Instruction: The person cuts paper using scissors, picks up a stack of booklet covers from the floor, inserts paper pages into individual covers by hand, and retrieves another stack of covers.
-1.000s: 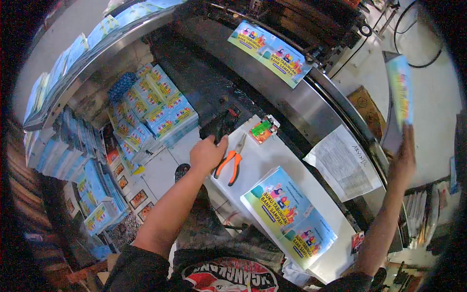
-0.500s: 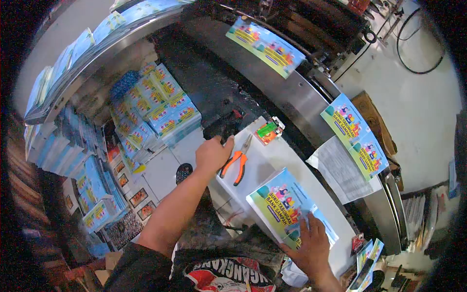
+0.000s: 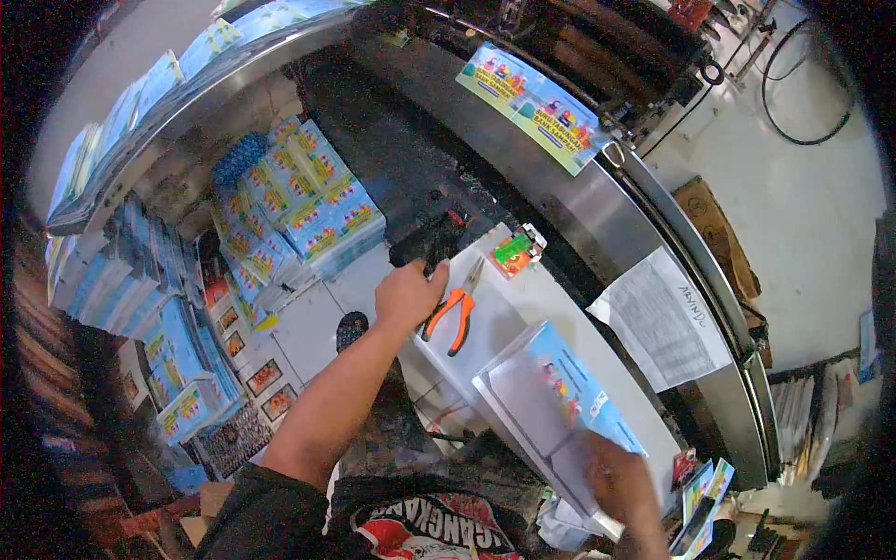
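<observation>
My left hand (image 3: pixel 411 294) is closed at the left edge of a white work surface (image 3: pixel 499 313), against a dark part (image 3: pixel 425 245); its fingertips and whatever they grip are hidden. Beside it lie orange-handled pliers (image 3: pixel 450 317), jaws pointing away. My right hand (image 3: pixel 611 476) is smeared by motion over the near end of a stack of printed booklets (image 3: pixel 597 401), so its fingers cannot be read. A blurred pale page (image 3: pixel 527 401) covers the left part of the stack, and a blue printed cover shows beside it.
A printed sheet (image 3: pixel 532 107) straddles the curved metal rail (image 3: pixel 616 219). A paper (image 3: pixel 663 317) with handwriting hangs lower on it. A small red-and-green box (image 3: pixel 513 252) sits past the pliers. Bundled booklets (image 3: pixel 317 201) fill the floor area at left.
My right hand has gone from resting on the colourful cover to a blurred motion nearer me; a pale page now shows. The upper rail sheet has slid right; the lower one is gone.
</observation>
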Motion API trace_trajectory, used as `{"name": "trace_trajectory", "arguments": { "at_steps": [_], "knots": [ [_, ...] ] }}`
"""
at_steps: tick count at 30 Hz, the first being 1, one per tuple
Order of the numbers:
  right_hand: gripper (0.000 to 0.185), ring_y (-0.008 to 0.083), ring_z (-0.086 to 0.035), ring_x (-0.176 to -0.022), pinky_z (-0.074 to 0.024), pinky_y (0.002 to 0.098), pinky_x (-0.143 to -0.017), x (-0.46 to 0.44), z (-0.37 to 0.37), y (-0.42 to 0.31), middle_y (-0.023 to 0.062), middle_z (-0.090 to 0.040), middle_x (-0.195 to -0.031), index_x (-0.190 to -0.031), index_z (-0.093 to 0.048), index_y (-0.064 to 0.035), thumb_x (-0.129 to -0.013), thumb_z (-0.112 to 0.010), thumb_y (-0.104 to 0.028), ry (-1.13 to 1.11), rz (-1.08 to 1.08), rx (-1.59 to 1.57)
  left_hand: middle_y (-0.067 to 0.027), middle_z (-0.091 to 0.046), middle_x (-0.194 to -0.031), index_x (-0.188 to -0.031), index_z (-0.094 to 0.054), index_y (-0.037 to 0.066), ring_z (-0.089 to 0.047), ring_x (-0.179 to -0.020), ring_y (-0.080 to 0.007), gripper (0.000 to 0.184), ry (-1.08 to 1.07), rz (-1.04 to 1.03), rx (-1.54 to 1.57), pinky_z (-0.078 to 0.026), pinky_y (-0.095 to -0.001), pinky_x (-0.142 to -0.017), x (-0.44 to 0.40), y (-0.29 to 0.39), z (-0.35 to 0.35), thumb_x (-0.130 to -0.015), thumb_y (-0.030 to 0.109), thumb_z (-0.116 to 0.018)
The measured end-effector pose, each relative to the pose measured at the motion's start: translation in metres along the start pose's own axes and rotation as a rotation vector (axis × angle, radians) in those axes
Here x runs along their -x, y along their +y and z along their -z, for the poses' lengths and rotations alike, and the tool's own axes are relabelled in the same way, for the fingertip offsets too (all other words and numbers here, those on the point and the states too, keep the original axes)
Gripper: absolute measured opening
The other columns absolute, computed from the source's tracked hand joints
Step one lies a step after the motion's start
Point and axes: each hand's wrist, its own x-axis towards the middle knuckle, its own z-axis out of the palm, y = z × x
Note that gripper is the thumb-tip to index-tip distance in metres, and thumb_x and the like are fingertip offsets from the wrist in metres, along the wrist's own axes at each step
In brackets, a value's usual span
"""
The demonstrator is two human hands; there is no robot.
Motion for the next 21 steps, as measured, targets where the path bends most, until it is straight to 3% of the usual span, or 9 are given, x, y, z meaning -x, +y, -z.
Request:
{"name": "trace_trajectory", "arguments": {
  "at_steps": [1,2,5,6,8,11,13,15,21],
  "knots": [
    [0.029,0.0334,-0.067,-0.083,-0.0506,0.0448,-0.074,-0.001,0.027,-0.005,0.0233,-0.065,-0.084,-0.112,-0.067,-0.0056,-0.087,-0.06,-0.018,-0.032,-0.207,0.064,-0.025,-0.07,-0.087,-0.101,-0.071,0.004,-0.068,-0.088,-0.0406,0.058,-0.001,0.002,-0.001,-0.054,-0.0478,-0.081,0.001,0.0,0.0,-0.091,0.056,-0.047],
    [0.025,0.0332,-0.063,-0.077,-0.0471,0.0447,-0.067,0.0,0.044,0.003,0.0239,-0.062,-0.083,-0.109,-0.067,-0.0057,-0.089,-0.057,-0.015,0.196,-0.085,0.278,-0.0251,-0.07,-0.088,-0.102,-0.071,0.004,-0.068,-0.088,-0.0408,0.059,-0.002,0.001,-0.003,-0.053,-0.0479,-0.081,0.001,0.001,0.001,-0.091,0.056,-0.047],
    [0.038,0.0379,-0.064,-0.103,-0.05,0.0429,-0.088,-0.027,0.118,0.024,0.0273,-0.065,-0.109,-0.128,-0.058,-0.0017,-0.091,-0.051,-0.007,0.496,-0.356,0.526,-0.0255,-0.07,-0.088,-0.101,-0.071,0.004,-0.068,-0.088,-0.041,0.059,0.018,0.003,-0.013,-0.053,-0.0483,-0.081,0.002,0.002,0.001,-0.091,0.057,-0.048],
    [0.041,0.0337,-0.062,-0.114,-0.0494,0.0424,-0.093,-0.041,0.143,0.03,0.0252,-0.061,-0.124,-0.132,-0.055,-0.0027,-0.092,-0.049,-0.001,0.714,-0.236,0.313,-0.0257,-0.069,-0.087,-0.099,-0.071,0.004,-0.068,-0.087,-0.041,0.059,0.04,0.007,-0.017,-0.053,-0.0485,-0.08,0.002,0.002,0.001,-0.09,0.057,-0.048],
    [0.049,0.0387,-0.064,-0.104,-0.0525,0.0463,-0.087,-0.078,0.175,0.045,0.0216,-0.064,-0.118,-0.132,-0.057,-0.007,-0.084,-0.05,0.004,1.23,0.159,0.654,-0.0258,-0.069,-0.087,-0.1,-0.071,0.004,-0.068,-0.088,-0.0411,0.059,0.026,0.016,-0.023,-0.053,-0.0488,-0.08,-0.001,0.003,0.001,-0.09,0.057,-0.048],
    [0.054,0.0358,-0.059,-0.118,-0.0497,0.0441,-0.098,-0.135,0.187,0.086,0.0179,-0.058,-0.133,-0.136,-0.054,-0.0091,-0.084,-0.05,0.005,1.216,0.126,0.792,-0.0263,-0.069,-0.088,-0.101,-0.071,0.004,-0.068,-0.088,-0.0416,0.059,0.003,0.009,-0.025,-0.053,-0.0493,-0.08,-0.001,0.001,0.001,-0.09,0.057,-0.048],
    [0.056,0.034,-0.055,-0.125,-0.048,0.0442,-0.101,-0.169,0.161,0.101,0.0179,-0.054,-0.138,-0.138,-0.053,-0.0105,-0.085,-0.048,0.005,0.86,-0.189,0.625,-0.0265,-0.069,-0.088,-0.102,-0.071,0.003,-0.068,-0.089,-0.0419,0.06,0.004,-0.005,-0.021,-0.053,-0.0495,-0.081,0.0,-0.001,0.002,-0.09,0.057,-0.048],
    [0.052,0.0356,-0.059,-0.117,-0.0498,0.0457,-0.096,-0.18,0.112,0.096,0.0202,-0.059,-0.13,-0.135,-0.056,-0.0092,-0.085,-0.048,0.005,0.693,-0.038,0.86,-0.0261,-0.069,-0.088,-0.103,-0.071,0.003,-0.068,-0.088,-0.0418,0.059,0.035,0.001,0.001,-0.053,-0.0494,-0.08,0.0,-0.002,-0.001,-0.09,0.057,-0.049],
    [0.036,0.0384,-0.063,-0.1,-0.0502,0.0483,-0.087,-0.079,0.03,0.02,0.0183,-0.066,-0.112,-0.116,-0.061,-0.0061,-0.082,-0.068,-0.015,0.467,0.014,0.344,-0.0251,-0.07,-0.088,-0.101,-0.071,0.004,-0.068,-0.088,-0.0414,0.058,0.069,-0.02,0.021,-0.053,-0.0495,-0.079,0.002,-0.002,-0.002,-0.09,0.056,-0.049]
  ]
}}
